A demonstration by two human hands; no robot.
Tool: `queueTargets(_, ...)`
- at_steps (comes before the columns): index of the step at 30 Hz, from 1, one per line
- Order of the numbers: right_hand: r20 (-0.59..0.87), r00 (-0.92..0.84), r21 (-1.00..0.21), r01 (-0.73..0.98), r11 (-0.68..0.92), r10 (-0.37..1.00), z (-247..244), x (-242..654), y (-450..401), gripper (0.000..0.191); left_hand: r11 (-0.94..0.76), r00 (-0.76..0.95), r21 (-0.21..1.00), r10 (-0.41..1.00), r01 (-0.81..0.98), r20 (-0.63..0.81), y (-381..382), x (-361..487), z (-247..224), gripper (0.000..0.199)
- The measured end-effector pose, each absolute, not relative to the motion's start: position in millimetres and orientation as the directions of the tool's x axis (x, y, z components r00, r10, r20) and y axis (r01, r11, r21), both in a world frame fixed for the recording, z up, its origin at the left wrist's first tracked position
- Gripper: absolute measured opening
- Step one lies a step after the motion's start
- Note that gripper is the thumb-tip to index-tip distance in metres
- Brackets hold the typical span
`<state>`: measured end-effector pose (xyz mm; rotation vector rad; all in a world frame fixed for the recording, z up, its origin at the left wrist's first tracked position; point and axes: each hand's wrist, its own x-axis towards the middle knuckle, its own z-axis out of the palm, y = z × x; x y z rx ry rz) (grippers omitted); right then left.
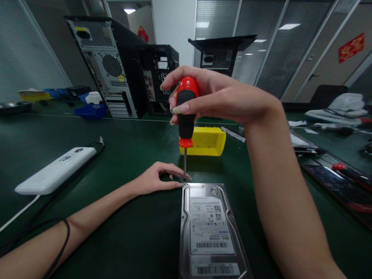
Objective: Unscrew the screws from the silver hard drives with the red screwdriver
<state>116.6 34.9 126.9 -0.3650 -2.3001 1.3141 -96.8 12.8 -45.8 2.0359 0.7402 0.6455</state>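
A silver hard drive (210,190) with a white label lies flat on the dark green tabletop in front of me. My right hand (206,95) grips a red-and-black screwdriver (186,127) by its handle and holds it upright. The screwdriver's tip meets the drive's far left corner; any screw under it is too small to make out. Low at that same corner is my left hand (159,179), its thumb and forefinger closed around the corner beside the shaft.
Behind the screwdriver stands a yellow bin (209,141). A white power strip (57,171) and black cable lie left. Computer cases (112,66) stand at the back, near a blue bin (91,110). On the right is a dark tray (334,191) with another red-handled tool (339,167).
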Motion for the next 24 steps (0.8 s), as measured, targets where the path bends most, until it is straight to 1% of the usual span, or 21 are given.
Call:
queueTargets(3,0.266,-0.852,-0.86,0.001,0.511,0.451,127.1,116.6,34.3,0.029,-0.523,0.679,0.829,0.683,0.199,0.268,12.9,-97.4,-45.6,0.025)
queueTargets(7,0.281,-0.84,-0.857,-0.002,0.515,0.464,127.1,116.5,34.2,0.029,-0.576,0.631,0.806,0.676,0.132,0.38,12.3,-96.0,-48.0,0.015)
queueTargets(13,0.296,-0.827,-0.834,0.019,0.551,0.477,126.8,116.4,34.1,0.031,-0.555,0.605,0.813,0.712,0.177,0.355,10.9,-93.3,-47.7,0.004)
queueTargets(18,0.304,-0.818,-0.824,0.031,0.566,0.488,127.0,116.9,33.1,0.032,-0.556,0.603,0.803,0.722,0.215,0.339,10.1,-93.2,-47.3,0.005)
queueTargets(24,0.324,-0.834,-0.82,-0.012,0.572,0.447,126.2,118.4,37.7,0.032,-0.551,0.587,0.814,0.726,0.184,0.359,9.4,-92.4,-49.2,0.003)
